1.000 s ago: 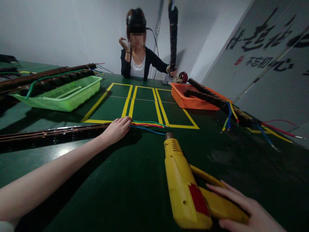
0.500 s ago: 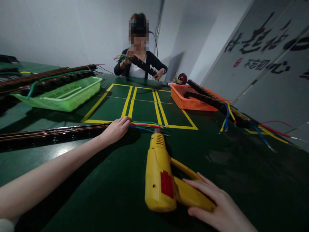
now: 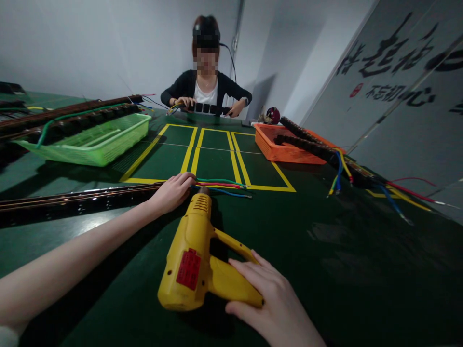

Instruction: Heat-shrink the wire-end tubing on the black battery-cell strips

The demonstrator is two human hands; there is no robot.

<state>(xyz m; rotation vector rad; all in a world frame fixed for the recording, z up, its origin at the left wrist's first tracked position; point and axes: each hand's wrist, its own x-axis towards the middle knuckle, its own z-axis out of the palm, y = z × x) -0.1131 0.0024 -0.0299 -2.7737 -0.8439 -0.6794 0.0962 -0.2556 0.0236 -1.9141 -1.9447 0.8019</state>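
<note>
since the earlier frames, the yellow heat gun (image 3: pixel 191 236) has shifted leftward, its nozzle (image 3: pixel 204 191) now near the left hand (image 3: pixel 172 191); the co-worker's dark strip (image 3: pixel 207 108) has come down to table level. the right hand (image 3: pixel 267 289) has its fingers wrapped around the gun's handle. the left hand's fingers curl over the end of a long dark bar (image 3: pixel 90 201); whether they grip it cannot be told. from there a green wire (image 3: pixel 224 181), red wire (image 3: pixel 221 185) and blue wire (image 3: pixel 231 193) extend rightward over the green table (image 3: pixel 343 255).
</note>
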